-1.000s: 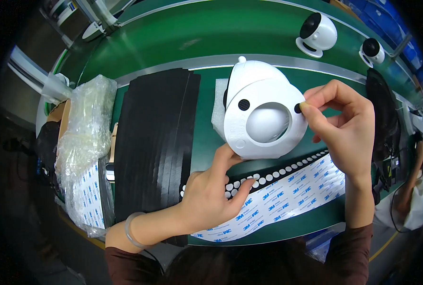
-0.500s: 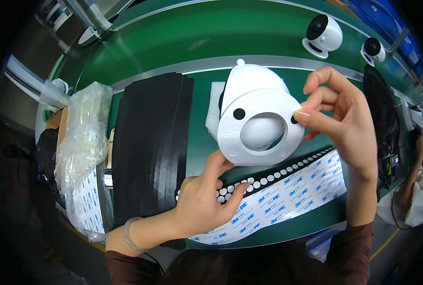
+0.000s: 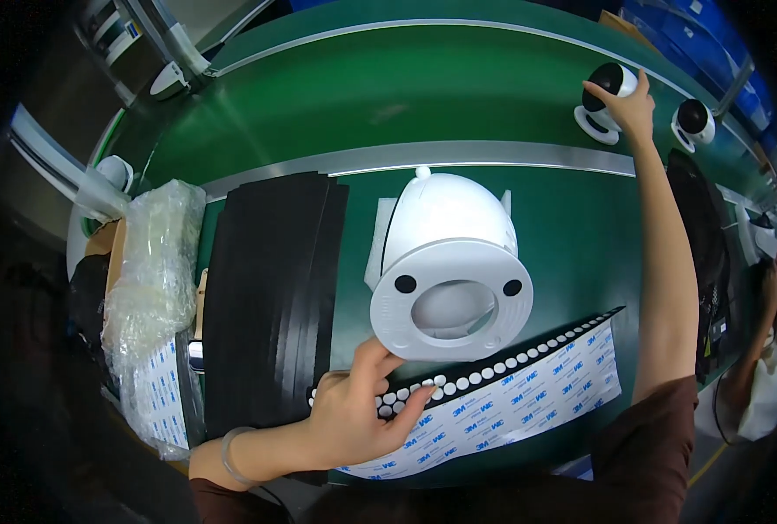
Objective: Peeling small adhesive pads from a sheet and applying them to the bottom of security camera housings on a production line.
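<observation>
Gripping round, black-faced white device [image 3: 608,77] was your right hand [image 3: 633,112] | your left hand [image 3: 352,415], fingers apart, touched white ring-shaped base [image 3: 451,262]

Device [image 3: 454,210]: plain glossy white, thin dark line down its left edge. Base [image 3: 393,319]: white too, with two round black pads [image 3: 405,284]. Foam [image 3: 380,249]: white. Sheet [image 3: 528,393]: white, blue print repeating in slanted rows. Strip [image 3: 490,357]: black, dotted with white discs [image 3: 487,373]. Stack [image 3: 266,297]: all black, pale streaks lower right. Table [image 3: 581,227]: dark green. Belt [image 3: 458,83]: brighter green, one greyish scuff. Rail [image 3: 528,154]: silver-grey. Second unit [image 3: 609,79], third unit [image 3: 693,120]: white, black round faces. Bag [image 3: 157,262]: clear, yellowish-white; blue-on-white print low down. Bins [image 3: 703,44]: blue. Sleeves [image 3: 646,437]: dark brown. Bracelet [image 3: 227,458]: pale grey.
</observation>
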